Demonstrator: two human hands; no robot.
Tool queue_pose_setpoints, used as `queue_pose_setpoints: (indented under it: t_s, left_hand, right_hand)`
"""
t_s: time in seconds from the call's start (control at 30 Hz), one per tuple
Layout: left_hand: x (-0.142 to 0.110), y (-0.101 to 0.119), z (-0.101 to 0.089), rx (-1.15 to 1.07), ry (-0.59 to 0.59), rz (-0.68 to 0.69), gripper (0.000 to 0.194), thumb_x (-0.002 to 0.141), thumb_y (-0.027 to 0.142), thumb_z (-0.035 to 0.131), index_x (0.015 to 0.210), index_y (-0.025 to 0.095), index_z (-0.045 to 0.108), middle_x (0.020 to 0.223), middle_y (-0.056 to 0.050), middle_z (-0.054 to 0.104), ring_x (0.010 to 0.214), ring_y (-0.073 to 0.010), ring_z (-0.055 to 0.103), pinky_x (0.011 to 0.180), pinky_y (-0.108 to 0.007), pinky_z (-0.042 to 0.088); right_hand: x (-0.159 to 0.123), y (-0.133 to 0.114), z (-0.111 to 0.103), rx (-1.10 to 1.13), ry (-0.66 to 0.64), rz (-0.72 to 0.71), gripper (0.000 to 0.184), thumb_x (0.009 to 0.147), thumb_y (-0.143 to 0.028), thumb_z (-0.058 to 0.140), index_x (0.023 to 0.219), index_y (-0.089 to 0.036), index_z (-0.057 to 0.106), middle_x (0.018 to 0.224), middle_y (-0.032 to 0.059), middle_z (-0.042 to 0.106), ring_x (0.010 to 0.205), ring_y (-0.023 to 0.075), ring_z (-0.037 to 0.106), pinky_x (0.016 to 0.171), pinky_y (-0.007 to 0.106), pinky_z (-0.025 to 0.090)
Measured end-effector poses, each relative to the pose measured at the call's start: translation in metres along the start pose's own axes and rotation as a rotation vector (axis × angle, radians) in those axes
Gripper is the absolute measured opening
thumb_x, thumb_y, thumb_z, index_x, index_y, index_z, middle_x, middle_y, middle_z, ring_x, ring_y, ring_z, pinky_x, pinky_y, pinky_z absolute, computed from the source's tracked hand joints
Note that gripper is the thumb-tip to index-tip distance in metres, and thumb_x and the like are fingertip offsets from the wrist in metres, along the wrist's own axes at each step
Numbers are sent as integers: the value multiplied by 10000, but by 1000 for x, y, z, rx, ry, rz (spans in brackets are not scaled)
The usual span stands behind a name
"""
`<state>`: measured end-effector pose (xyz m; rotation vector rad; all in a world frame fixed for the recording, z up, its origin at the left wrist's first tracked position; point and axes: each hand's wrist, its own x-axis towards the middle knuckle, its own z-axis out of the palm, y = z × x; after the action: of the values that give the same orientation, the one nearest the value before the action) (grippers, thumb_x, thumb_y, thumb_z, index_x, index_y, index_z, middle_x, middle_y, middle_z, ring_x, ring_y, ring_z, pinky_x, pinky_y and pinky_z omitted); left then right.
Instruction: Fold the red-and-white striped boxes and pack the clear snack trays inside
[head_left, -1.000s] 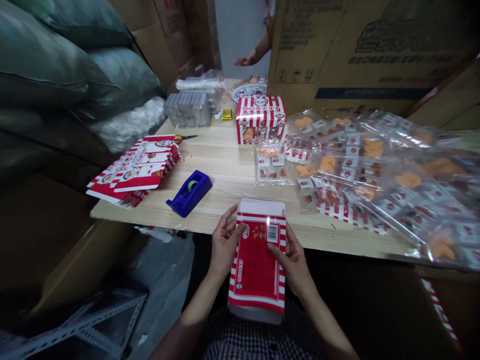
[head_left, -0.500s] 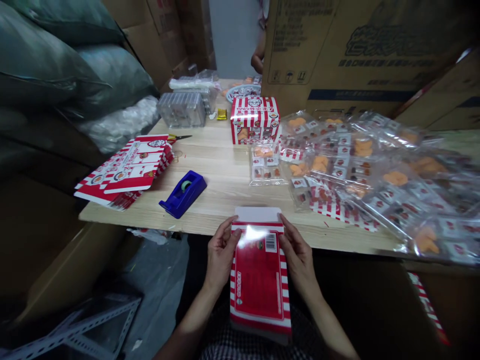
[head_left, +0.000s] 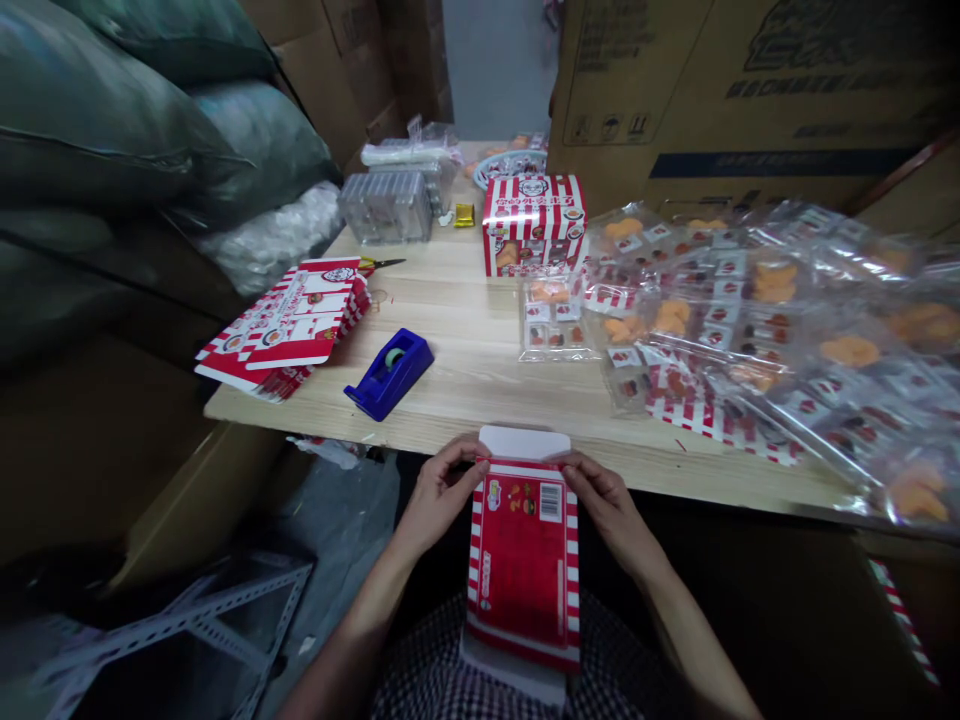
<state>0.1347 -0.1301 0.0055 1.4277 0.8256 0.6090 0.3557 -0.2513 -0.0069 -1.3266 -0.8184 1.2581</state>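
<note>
My left hand [head_left: 442,496] and right hand [head_left: 610,510] hold closed on the red striped carton [head_left: 523,570]; I am at its white flap [head_left: 523,441], twelve o'clock, which seems to need folding.

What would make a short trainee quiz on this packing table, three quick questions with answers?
1. True or false: the left hand and the right hand both hold the top edge of the flat red-and-white striped cardboard carton blank.
2. Which tool lies beside the stack of flat striped cartons? A) scissors with yellow handles B) a claw hammer C) a steel tape measure
3. What colour is the plastic tape dispenser on the light wooden table?

Key: 1 true; 2 A; 3 blue.
</note>
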Motion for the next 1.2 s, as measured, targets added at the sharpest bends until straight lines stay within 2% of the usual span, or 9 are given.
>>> queue_pose_setpoints:
  t_s: [0.1,0.23,0.4,0.53,0.63,0.8,0.93,1.07,1.2]
  left_hand:
    - [2,4,-10,167,-28,108,148,936,308,641,932,177,709,1088,-81,646,1052,-194,611,888,-265,462]
    - [6,0,-14,295,-41,166,188,951,290,616,857,172,728,1006,-84,679,1129,-224,599,961,-300,434]
    - [17,-5,-6,161,56,75,231,960,345,593,903,165,727,897,-53,705,856,-177,638,778,-269,481]
    - [23,6,-3,13,105,18,199,908,346,673,904,155,726,911,-50,719,828,-156,645,759,-246,492]
    - [18,10,0,-195,142,-39,245,845,300,755,1044,194,659,931,-30,729,837,-142,672,804,-251,516]
    - [8,1,-1,-390,95,-155,596,804,244,797,1343,243,543,987,-36,753,884,-155,703,830,-265,534]
    - [11,1,-5,-437,-29,-244,418,822,254,780,1215,171,666,1072,-95,767,939,-194,720,875,-291,529]
    - [15,3,-1,-480,-105,-240,370,844,259,762,1200,185,691,1134,-102,764,996,-218,729,909,-316,526]
    - [14,1,5,-445,-120,-184,342,878,286,715,1202,180,736,1306,-133,696,1216,-266,647,1048,-382,478]
  right_hand:
    - [0,-1,0,-76,34,-13,271,969,-458,601,1125,-301,758,1243,32,710,1235,241,593,1072,373,410]
    - [6,8,3,-24,113,0,216,878,-461,719,1000,-310,813,1132,42,763,1105,251,664,993,393,483]
    - [26,6,6,102,241,38,219,751,-466,828,887,-294,829,980,39,801,907,231,715,848,370,556]
    - [36,-11,3,137,193,53,235,752,-435,839,903,-257,816,924,36,803,822,199,725,784,334,573]
    - [33,-16,4,180,133,38,268,781,-379,835,1007,-259,758,913,20,796,801,179,732,770,316,573]
    - [22,-10,6,221,100,34,657,818,-338,812,1394,-355,496,979,-3,787,861,188,740,852,370,577]
    - [21,-15,-2,214,-29,97,460,845,-345,780,1273,-287,622,1079,32,771,962,194,729,932,367,548]
    - [22,-20,-9,266,-76,139,244,839,-332,788,1034,-276,653,1086,10,769,936,170,732,865,318,558]
    - [23,-19,-12,277,-137,148,224,853,-355,775,1036,-277,672,1140,16,760,990,174,726,894,332,559]
